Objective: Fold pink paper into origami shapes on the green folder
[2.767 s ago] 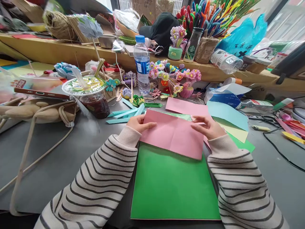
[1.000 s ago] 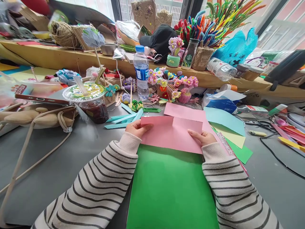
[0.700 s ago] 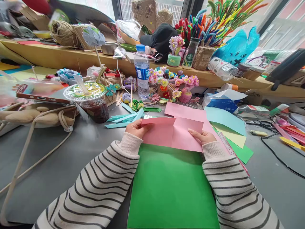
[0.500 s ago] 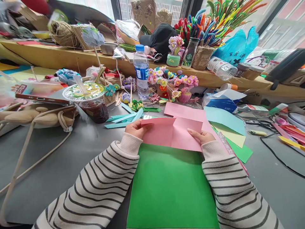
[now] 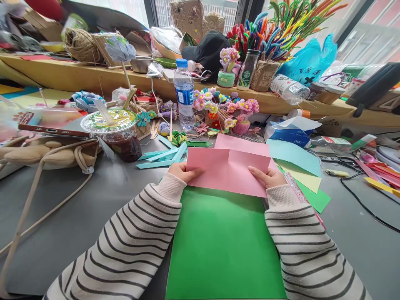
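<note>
A creased pink sheet of paper (image 5: 226, 173) is held up between my two hands. My left hand (image 5: 185, 171) pinches its left end, thumb on the near face and the other fingers behind. On the right end, my right hand (image 5: 269, 176) grips in the same way. Below the paper lies a large green sheet (image 5: 226, 246) on the grey table. Behind it is another pink sheet (image 5: 240, 142), partly covered. Light blue paper strips (image 5: 162, 157) lie left of the held paper, and a light blue sheet (image 5: 295, 157) rests to the right.
A lidded cup of dark drink (image 5: 123, 143) stands at the left, near a phone (image 5: 53, 125). Behind the hands are a water bottle (image 5: 185, 98) and crocheted flowers (image 5: 231, 106). Scissors (image 5: 345, 162) and a black cable (image 5: 359, 208) lie at the right. A cluttered ledge (image 5: 150, 83) runs behind.
The pink paper has been spread flatter, its middle fold less sharp. Both hands keep hold of its ends, slightly farther apart.
</note>
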Demonstrator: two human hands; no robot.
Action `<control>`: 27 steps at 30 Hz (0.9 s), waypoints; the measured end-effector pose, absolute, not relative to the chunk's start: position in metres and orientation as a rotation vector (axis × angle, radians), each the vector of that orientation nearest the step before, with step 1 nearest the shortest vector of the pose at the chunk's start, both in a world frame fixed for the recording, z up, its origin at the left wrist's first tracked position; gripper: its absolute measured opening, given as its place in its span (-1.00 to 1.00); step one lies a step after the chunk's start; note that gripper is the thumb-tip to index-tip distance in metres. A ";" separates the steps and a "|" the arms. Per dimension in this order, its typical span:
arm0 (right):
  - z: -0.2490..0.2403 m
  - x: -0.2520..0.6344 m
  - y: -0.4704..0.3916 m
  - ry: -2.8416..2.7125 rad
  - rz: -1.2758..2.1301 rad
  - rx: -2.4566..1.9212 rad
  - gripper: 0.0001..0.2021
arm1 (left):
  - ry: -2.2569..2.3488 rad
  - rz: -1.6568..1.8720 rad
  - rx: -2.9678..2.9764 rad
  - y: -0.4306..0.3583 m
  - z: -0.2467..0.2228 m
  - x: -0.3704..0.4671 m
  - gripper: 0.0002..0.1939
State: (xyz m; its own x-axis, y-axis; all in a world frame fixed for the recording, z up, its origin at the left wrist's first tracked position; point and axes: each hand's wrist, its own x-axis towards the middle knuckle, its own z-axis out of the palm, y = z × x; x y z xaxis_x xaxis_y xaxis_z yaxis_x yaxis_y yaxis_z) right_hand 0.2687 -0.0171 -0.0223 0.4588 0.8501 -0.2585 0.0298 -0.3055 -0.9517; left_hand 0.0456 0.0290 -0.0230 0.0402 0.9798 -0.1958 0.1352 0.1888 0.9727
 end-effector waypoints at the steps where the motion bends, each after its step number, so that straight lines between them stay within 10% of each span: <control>1: -0.022 0.268 -0.017 -0.766 0.999 -1.685 -0.74 | 1.342 0.985 1.195 0.029 -0.024 0.046 -0.65; 27: -0.029 0.276 -0.016 -0.799 1.095 -1.676 -0.74 | 1.365 1.162 1.380 0.022 -0.024 0.048 -0.67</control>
State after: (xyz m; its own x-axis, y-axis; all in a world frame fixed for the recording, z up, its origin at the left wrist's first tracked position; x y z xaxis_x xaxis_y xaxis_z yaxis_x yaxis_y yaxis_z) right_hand 0.2758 -0.0158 -0.0292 0.3859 0.8710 -0.3040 0.0237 -0.3388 -0.9406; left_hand 0.0481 0.0215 -0.0245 -0.0284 0.9984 0.0483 0.2067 -0.0414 0.9775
